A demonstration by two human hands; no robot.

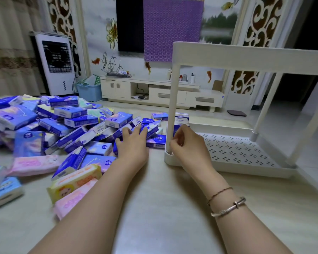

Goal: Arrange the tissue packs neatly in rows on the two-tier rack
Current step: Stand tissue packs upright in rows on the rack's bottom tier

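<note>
Nearest, two bare forearms reaching forward over a pale tabletop (pixel 154 208), bracelets (pixel 226 206) on the right wrist. Left hand (pixel 131 143) spread flat, fingers straight, pressing on blue tissue packs (pixel 66 125) at the near edge of the heap; nothing grasped yet. Right hand (pixel 186 143) curled, fingers pinching the front-left post (pixel 173 99) of the white two-tier rack (pixel 246 57), apparently steadying it. Lower shelf (pixel 237 153) perforated and bare toward the front, with a few packs (pixel 181 119) standing at its back-left corner beyond the post; top tier seen edge-on, contents not visible. Left of the hands, pink and yellow packs (pixel 73 182) lying loose beside the blue pile. Likely light, soft and squashy, film wrap somewhat slick: best pinched across the short sides, thumb opposite fingers, several stackable together. Farther off, a TV cabinet (pixel 162 92) and air cooler (pixel 53 65).
</note>
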